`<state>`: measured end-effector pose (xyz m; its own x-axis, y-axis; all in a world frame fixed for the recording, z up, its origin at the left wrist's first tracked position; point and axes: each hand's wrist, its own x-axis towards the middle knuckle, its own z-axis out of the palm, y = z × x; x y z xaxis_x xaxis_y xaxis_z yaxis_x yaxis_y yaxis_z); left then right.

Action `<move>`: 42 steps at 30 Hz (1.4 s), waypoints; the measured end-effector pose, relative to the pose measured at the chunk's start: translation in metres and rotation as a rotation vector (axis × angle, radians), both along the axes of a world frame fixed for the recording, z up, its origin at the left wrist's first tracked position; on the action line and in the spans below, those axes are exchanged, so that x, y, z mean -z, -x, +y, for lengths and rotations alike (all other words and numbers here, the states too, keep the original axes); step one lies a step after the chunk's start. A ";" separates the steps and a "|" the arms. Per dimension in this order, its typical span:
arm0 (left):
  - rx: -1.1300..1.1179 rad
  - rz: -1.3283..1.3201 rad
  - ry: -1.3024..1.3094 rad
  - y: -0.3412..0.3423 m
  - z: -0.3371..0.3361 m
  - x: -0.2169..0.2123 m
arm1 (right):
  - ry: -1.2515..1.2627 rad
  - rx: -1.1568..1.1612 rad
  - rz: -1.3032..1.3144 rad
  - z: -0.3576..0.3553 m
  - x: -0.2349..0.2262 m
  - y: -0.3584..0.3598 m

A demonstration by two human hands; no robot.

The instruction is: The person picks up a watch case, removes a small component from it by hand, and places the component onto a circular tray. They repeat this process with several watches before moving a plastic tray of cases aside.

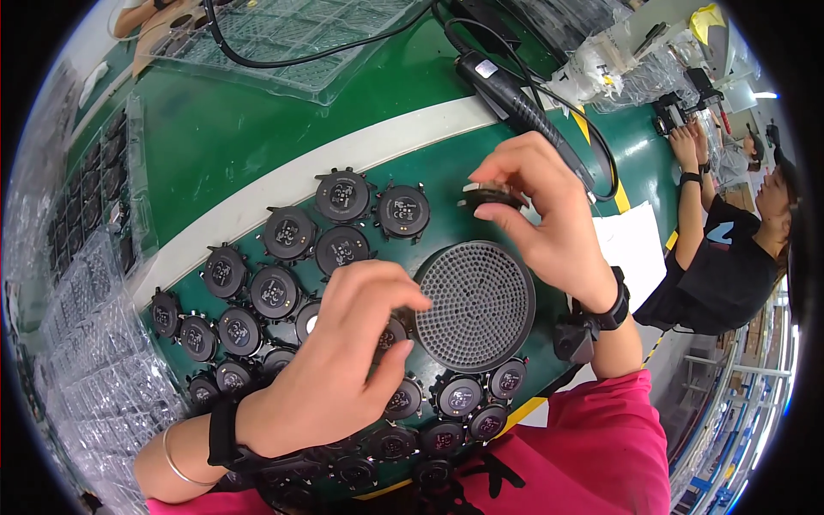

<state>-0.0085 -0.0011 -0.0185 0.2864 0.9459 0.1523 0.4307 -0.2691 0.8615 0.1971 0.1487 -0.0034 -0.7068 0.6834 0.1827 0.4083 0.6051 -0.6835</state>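
Observation:
My right hand [549, 223] pinches a round black watch case [496, 196] between thumb and fingers, tilted nearly edge-on, above the far side of a round tray [475, 306]. That tray is dark grey, with a grid of small holes. My left hand [343, 360] hovers left of the tray, its thumb and index finger apart over another watch case [391, 336] that is partly hidden by the hand. Around it many similar black watch cases [274, 291] lie on the green table, backs up, with short lugs. Some are covered by my left hand and forearm.
Behind the cases stands a black cylindrical power tool [519, 112] with a cable. Clear plastic trays [292, 51] lie at the far side, with more stacked trays [94, 369] at the left. White paper [631, 249] lies at the right. Another person [730, 249] works at the far right.

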 end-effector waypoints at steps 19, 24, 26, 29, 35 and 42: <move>-0.090 -0.854 0.342 -0.006 0.004 0.005 | -0.101 -0.217 0.293 -0.036 0.012 0.014; -0.075 -0.760 0.318 -0.004 0.006 0.006 | -0.092 -0.228 0.266 -0.037 0.013 0.015; -0.074 -0.768 0.339 -0.004 0.005 0.007 | -0.076 -0.230 0.250 -0.037 0.014 0.015; -0.073 -0.783 0.382 -0.004 0.003 0.008 | -0.043 -0.234 0.218 -0.038 0.017 0.015; -0.092 -0.692 0.329 -0.005 0.005 0.009 | -0.007 -0.282 0.177 -0.036 0.015 0.011; -0.017 -0.321 0.292 0.003 0.005 -0.001 | 0.069 -0.273 0.194 -0.041 0.014 0.010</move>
<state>-0.0113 0.0036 -0.0173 0.2525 0.9666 -0.0438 0.1310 0.0107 0.9913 0.1872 0.1074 -0.0178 -0.8219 0.4895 0.2914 0.0965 0.6237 -0.7757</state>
